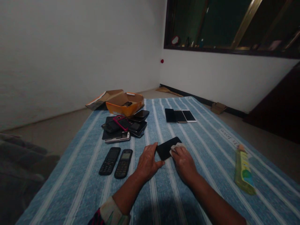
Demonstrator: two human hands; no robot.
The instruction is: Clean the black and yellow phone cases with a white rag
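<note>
A black smartphone (166, 149) lies face up and slanted on the striped cloth, between my two hands. My left hand (148, 162) grips its left edge, thumb at the near corner and fingers at the far one. Bunched in the fingers of my right hand (185, 162) is a whitish wiping cloth (178, 145), pressed against the right part of the screen. To the left of my left hand are two black keypad phones, one farther left (109, 161) and one nearer (123, 163), lying side by side.
Beyond the keypad phones is a pile of old phones (117, 129) beside an open orange box (124, 107). Three smartphones (180, 116) lie in a row at the back. A yellow-green bottle (243, 172) lies at right on the blue striped tablecloth (206, 156).
</note>
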